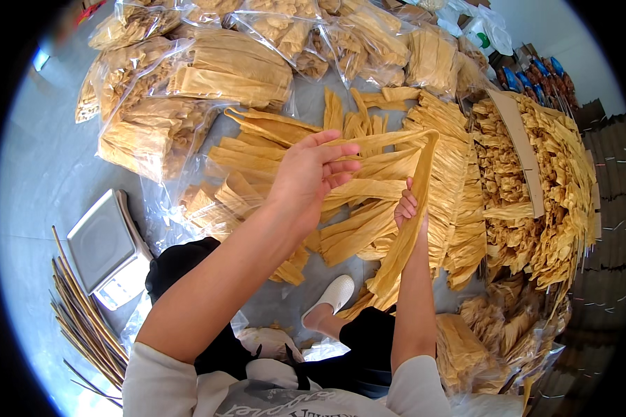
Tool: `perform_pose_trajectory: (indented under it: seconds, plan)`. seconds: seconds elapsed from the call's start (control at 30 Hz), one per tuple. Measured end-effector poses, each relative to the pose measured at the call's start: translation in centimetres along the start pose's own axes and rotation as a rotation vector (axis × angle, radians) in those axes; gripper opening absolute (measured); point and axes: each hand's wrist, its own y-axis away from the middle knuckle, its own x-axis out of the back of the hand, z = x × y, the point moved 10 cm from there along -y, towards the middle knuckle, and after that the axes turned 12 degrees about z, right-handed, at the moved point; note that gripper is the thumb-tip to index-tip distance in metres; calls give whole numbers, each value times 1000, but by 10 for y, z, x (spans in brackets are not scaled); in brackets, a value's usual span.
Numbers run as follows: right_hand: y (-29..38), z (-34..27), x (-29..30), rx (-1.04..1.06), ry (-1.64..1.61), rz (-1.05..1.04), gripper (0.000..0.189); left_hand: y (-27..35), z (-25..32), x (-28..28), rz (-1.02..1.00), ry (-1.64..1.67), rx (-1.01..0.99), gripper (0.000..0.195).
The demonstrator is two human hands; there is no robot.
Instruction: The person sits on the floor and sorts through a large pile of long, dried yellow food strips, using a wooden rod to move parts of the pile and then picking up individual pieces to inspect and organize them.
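Observation:
A long, folded yellow-brown sheet, perhaps dried bean curd skin [415, 229], drapes over my right hand [407, 206], whose fingers curl at its edge. From its bend at the top, a strip runs left behind the fingers of my left hand [326, 161]. That hand is raised with its fingers spread, and I see nothing gripped in it. Below both hands, loose strips of the same sheet [352, 237] spread over the grey floor. Just right of my right hand, a long stack of overlapping sheets [448, 193] lies in rows.
Clear plastic bags of folded sheets [235, 68] stand along the far side and left. A flat-topped scale [104, 240] and thin sticks [83, 318] are at left. Right are piled sheets [558, 193] with a cardboard strip [516, 151]. My white shoe [336, 294] is near the loose strips.

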Motion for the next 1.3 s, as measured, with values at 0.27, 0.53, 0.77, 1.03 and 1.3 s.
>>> perform_pose_trajectory:
  seconds: [0.27, 0.53, 0.77, 1.03, 1.3]
  plan:
    - [11, 43, -64, -103, 88, -88, 31, -3, -6, 1, 1, -79, -38, 33]
    - [36, 54, -137, -52, 336, -29, 31, 3, -39, -20, -87, -438, -161, 55]
    - [95, 77, -149, 43, 945, 302, 18, 21, -53, -57, -471, -314, 18, 72]
    - [118, 100, -136, -84, 1157, 311, 22, 28, -37, -44, -282, -290, -121, 49]
    - [122, 78, -139, 62, 1203, 167, 32, 14, 12, -35, -60, -368, -460, 41]
